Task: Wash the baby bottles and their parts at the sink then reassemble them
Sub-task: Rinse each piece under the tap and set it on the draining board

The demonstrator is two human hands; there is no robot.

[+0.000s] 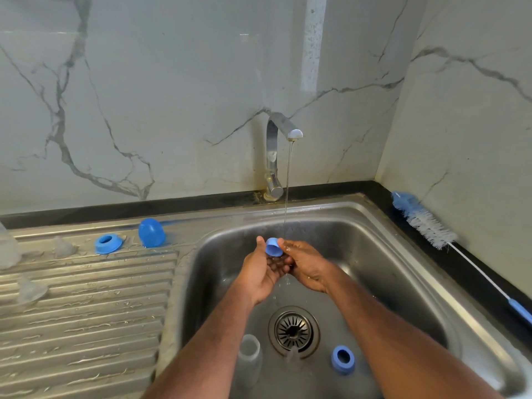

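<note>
Holding a blue cap point(273, 247) between both hands point(283, 264) just left of the thin stream point(288, 182), seemingly dome tilted up-left.

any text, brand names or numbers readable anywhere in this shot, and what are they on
None: no readable text, brand, number or sign shows in this view.
Blue cap held under the tap: plain, no print visible.
Blue ring and blue dome cap on the drainboard: no lettering visible.
Clear bottle in the sink: any scale marks too blurred to tell.
Bottle brush: no label seen.
</note>
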